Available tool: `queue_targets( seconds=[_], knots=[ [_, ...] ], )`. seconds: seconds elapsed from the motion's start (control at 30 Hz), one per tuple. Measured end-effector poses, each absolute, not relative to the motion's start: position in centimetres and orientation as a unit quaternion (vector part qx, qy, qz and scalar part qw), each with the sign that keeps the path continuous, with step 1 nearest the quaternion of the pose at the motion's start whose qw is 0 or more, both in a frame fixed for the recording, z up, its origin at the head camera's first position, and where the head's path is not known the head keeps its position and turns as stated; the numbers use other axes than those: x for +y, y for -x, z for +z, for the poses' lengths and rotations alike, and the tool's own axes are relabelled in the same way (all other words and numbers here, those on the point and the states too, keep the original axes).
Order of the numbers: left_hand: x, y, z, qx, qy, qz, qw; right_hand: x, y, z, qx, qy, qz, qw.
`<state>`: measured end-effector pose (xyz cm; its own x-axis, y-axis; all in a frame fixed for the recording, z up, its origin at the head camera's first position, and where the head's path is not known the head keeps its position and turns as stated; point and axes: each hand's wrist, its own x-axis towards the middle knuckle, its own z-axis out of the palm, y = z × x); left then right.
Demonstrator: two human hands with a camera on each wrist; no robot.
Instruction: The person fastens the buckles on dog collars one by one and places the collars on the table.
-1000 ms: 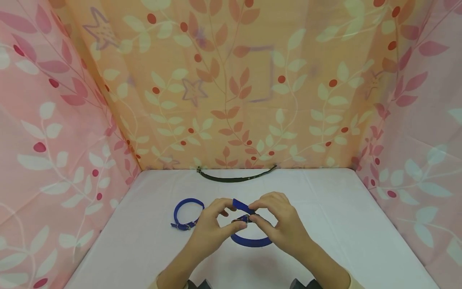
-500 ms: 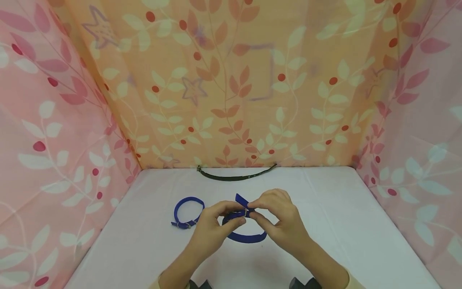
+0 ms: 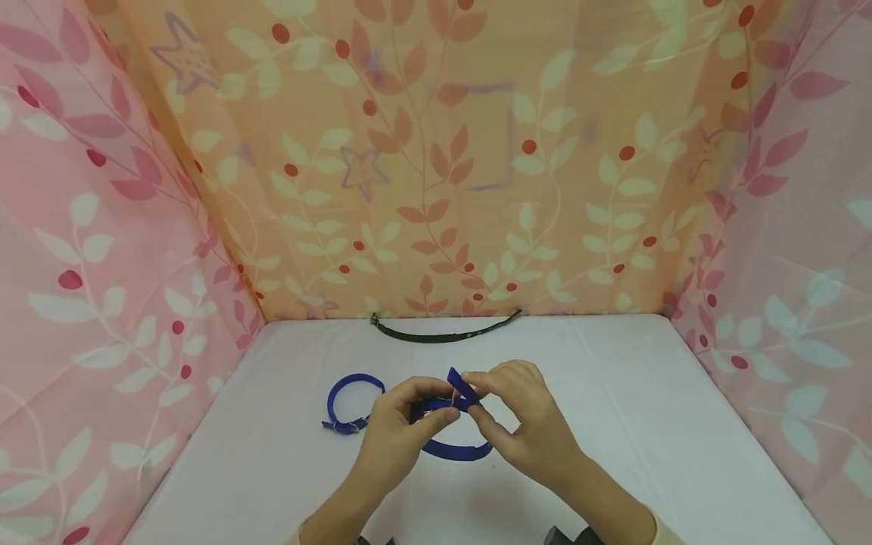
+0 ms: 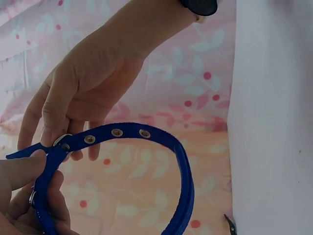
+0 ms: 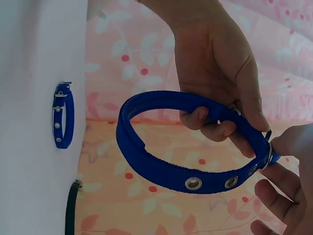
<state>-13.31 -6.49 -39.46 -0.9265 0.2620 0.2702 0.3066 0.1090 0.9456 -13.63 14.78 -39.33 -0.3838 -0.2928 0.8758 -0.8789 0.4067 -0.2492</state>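
Note:
A blue collar (image 3: 458, 453) with metal eyelets is held up in a loop between both hands. My left hand (image 3: 395, 435) grips its strap beside the buckle, fingers curled around the band, as the right wrist view shows. My right hand (image 3: 527, 424) pinches the strap at the metal ring, where the pointed free end (image 3: 462, 384) sticks up, bent back. In the right wrist view the collar's eyelets (image 5: 193, 183) line the lower band. Fingers partly hide the buckle.
A second blue collar (image 3: 343, 428), buckled into a ring, lies on the white table (image 3: 272, 477) left of the hands. A dark green collar (image 3: 436, 338) lies stretched out at the back edge. Patterned curtains (image 3: 436, 227) stand behind and at both sides.
The held collar has shifted left. Its free end now stands more upright, bent back at the ring, and the right index finger has moved onto it. The left hand keeps its grip.

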Motion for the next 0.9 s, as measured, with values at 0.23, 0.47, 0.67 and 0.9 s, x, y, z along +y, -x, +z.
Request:
queue_targets(
  seconds=[0.23,0.47,0.67,0.9],
  knots=[
    [-6.2,13.3,-39.7,-0.74,0.188,-0.646,0.024,15.1,13.6,-39.4,-0.765,-0.384,0.356,0.376],
    [-6.2,13.4,-39.7,-0.742,0.196,-0.641,0.015,15.5,13.8,-38.7,-0.736,-0.431,0.339,0.396],
    [-6.4,13.4,-39.6,-0.742,0.202,-0.639,0.012,15.6,13.9,-38.4,-0.731,-0.434,0.33,0.41],
    [-6.5,13.3,-39.5,-0.725,0.203,-0.658,0.023,15.9,13.9,-38.4,-0.735,-0.422,0.337,0.409]
  ],
)
